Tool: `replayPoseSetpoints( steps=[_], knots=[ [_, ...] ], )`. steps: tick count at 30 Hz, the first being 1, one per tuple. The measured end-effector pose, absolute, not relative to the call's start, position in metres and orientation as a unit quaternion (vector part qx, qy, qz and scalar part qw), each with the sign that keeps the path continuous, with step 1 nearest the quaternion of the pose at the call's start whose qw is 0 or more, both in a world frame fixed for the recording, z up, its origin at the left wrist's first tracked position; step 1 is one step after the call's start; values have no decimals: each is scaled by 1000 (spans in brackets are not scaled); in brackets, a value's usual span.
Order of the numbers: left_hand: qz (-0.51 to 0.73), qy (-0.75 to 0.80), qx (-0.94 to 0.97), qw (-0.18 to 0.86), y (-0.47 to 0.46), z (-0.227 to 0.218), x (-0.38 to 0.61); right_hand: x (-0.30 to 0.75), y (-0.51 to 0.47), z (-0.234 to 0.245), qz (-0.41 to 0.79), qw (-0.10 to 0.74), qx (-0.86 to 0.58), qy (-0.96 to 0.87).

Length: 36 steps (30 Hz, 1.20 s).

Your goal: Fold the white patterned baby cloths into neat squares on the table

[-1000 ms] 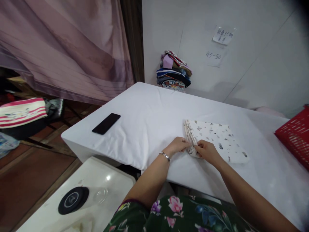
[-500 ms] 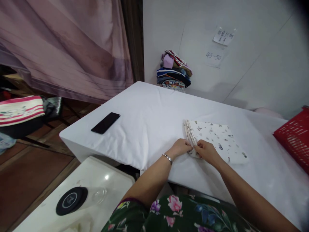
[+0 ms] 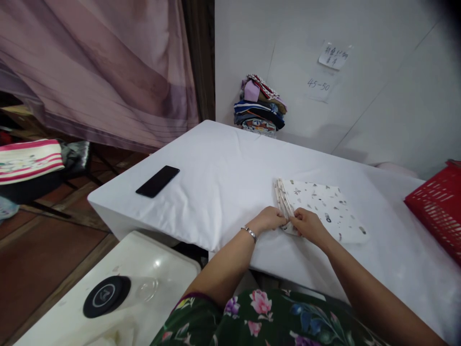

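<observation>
A white cloth with small dark prints (image 3: 324,204) lies folded flat on the white-covered table (image 3: 248,158). Its left side is gathered into several narrow layers. My left hand (image 3: 271,218) pinches the near-left corner of those layers, a bracelet on its wrist. Close beside it, my right hand (image 3: 305,225) grips the same edge with thumb and fingers together. The two hands almost touch. What kind of cloth item it is, I cannot tell. Both sets of fingertips are partly hidden by the folds.
A black phone (image 3: 157,181) lies on the table's left part. A red basket (image 3: 437,204) stands at the right edge. Folded clothes (image 3: 259,105) are stacked by the wall. Lower left, a white stool or side table (image 3: 151,254) holds a round black object (image 3: 107,296).
Both hands keep their hold on the cloth's left edge, nearly unmoved. The view has shifted very slightly.
</observation>
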<state>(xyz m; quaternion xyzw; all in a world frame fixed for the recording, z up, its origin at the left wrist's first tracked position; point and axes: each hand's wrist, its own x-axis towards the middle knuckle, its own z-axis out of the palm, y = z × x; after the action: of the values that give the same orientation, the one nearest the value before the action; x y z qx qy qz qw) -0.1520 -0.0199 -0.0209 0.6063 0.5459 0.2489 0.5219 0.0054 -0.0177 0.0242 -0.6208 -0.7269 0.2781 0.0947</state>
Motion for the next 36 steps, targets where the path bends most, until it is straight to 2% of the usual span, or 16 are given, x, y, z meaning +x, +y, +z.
replayPoseSetpoints(
  steps=[8, 12, 19, 22, 24, 29, 32, 36],
  knots=[
    [285, 547, 607, 501, -18, -26, -148, 4, -18, 25, 288, 97, -621, -723],
    [294, 529, 601, 522, -17, -30, -148, 5, -15, 17, 313, 125, -610, -717],
    [329, 594, 521, 517, -16, -26, -144, 20, -22, 11, 384, 180, -539, -727],
    [321, 617, 543, 470, -20, -23, -140, 41, -21, 13, 320, 249, -544, -735],
    [316, 637, 562, 422, -22, -22, -138, 65, -15, 13, 239, 260, -566, -745],
    [293, 654, 579, 388, -23, -21, -135, 141, 13, -9, 41, 177, -622, -761],
    [288, 655, 580, 391, -23, -20, -135, 174, 25, -27, 53, 117, -655, -745],
    [286, 666, 564, 396, -21, -17, -136, 200, 33, -33, 69, 154, -651, -740]
  ],
)
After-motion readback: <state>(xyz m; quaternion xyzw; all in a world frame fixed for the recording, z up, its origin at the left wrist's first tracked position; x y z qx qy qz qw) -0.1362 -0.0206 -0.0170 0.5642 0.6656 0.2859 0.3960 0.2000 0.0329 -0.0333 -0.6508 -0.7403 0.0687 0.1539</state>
